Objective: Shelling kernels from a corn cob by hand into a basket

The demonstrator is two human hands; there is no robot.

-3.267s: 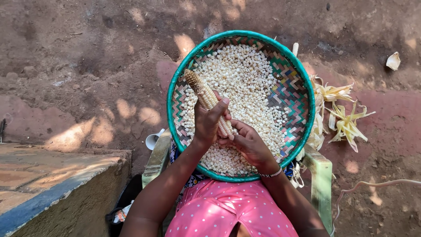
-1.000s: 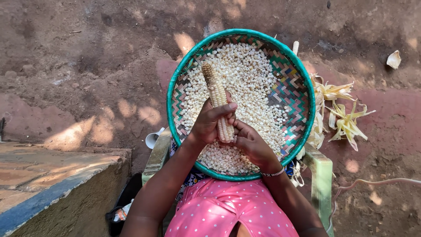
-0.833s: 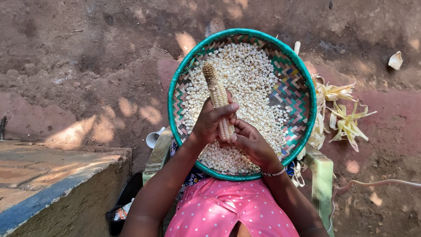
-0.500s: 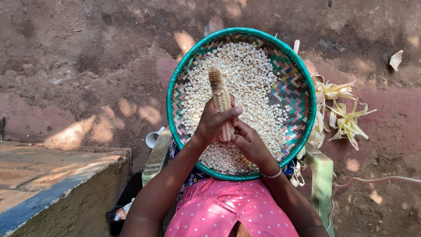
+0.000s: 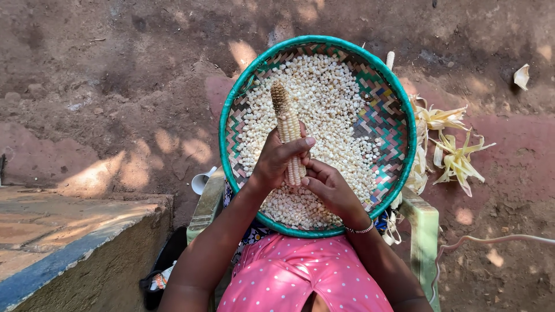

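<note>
Your left hand [image 5: 276, 159] is wrapped around the lower part of a maize cob [image 5: 288, 134], thumb laid across it, so that the cob stands up and away from you over the basket. Your right hand [image 5: 329, 188] sits just beside it at the cob's near end, fingers curled in and thumb pressing on the kernels there; it grips the cob's base rather than lying open. The far tip of the cob, beyond your left hand, looks already stripped and brown.

The round woven tray [image 5: 404, 121] with the green rim rests under both hands, full of loose white kernels [image 5: 335, 104]. It appears to sit on your lap, tipped a little towards you, and that is the main risk: a hard push of the right thumb could rock it and spill grain over the near rim onto your pink dotted skirt [image 5: 295, 277] or the bare earth.

Kernels that pop off sideways may fly past the rim to your right, where the dry husks [image 5: 451, 153] lie on the ground. A loose left grip would let the cob twist and your thumb slide. The small white cup [image 5: 200, 182] lies on the ground to your left, clear of the work
</note>
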